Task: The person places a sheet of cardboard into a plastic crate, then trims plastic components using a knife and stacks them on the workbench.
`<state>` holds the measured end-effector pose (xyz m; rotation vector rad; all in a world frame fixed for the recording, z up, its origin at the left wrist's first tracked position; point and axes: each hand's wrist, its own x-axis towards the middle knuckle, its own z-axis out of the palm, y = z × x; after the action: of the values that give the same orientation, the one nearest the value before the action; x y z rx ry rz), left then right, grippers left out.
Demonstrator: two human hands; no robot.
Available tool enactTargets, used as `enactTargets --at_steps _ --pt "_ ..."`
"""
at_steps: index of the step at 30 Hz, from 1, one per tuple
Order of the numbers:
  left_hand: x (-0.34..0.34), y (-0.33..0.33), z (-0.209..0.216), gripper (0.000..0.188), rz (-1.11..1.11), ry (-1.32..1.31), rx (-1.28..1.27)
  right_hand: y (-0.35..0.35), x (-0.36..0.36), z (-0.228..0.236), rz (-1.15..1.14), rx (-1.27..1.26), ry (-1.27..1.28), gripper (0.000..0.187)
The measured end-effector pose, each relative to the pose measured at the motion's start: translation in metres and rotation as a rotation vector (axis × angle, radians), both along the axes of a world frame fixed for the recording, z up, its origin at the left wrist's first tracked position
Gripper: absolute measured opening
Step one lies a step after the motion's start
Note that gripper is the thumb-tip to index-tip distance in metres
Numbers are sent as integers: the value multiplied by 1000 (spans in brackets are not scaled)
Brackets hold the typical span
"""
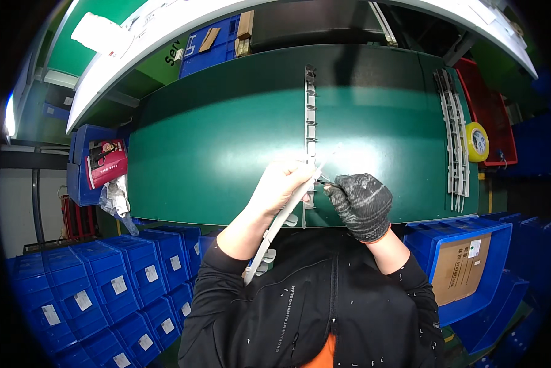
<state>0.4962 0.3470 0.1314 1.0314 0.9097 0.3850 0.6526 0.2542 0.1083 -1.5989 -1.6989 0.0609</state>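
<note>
My bare left hand (280,184) is closed around the upper end of a long pale plastic strip (278,227). The strip slants down past my forearm to my jacket, with rounded grey tabs along one side. My right hand (364,205), in a black-and-grey glove, is closed on a small dark tool (326,182). Its tip meets the strip's end beside my left fingertips; the exact kind of tool is too small to make out. Just beyond my hands, another pale strip with dark clips (310,116) lies lengthwise on the green tabletop (214,147).
Several similar strips (453,141) lie at the table's right edge, beside a yellow tape roll (476,141) and red bin (484,104). A red package (107,162) sits at the left. Blue crates (116,276) stand lower left; an open blue crate (438,303) holds cardboard at lower right.
</note>
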Motion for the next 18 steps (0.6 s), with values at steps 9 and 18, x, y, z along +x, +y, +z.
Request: enactTargets --at_steps 9,18 --pt "-7 -5 -3 22 82 -3 -8 -2 7 -9 -36 -232 830 12" --pt "-2 -24 0 15 50 330 636 -3 -14 1 46 -494 1011 17"
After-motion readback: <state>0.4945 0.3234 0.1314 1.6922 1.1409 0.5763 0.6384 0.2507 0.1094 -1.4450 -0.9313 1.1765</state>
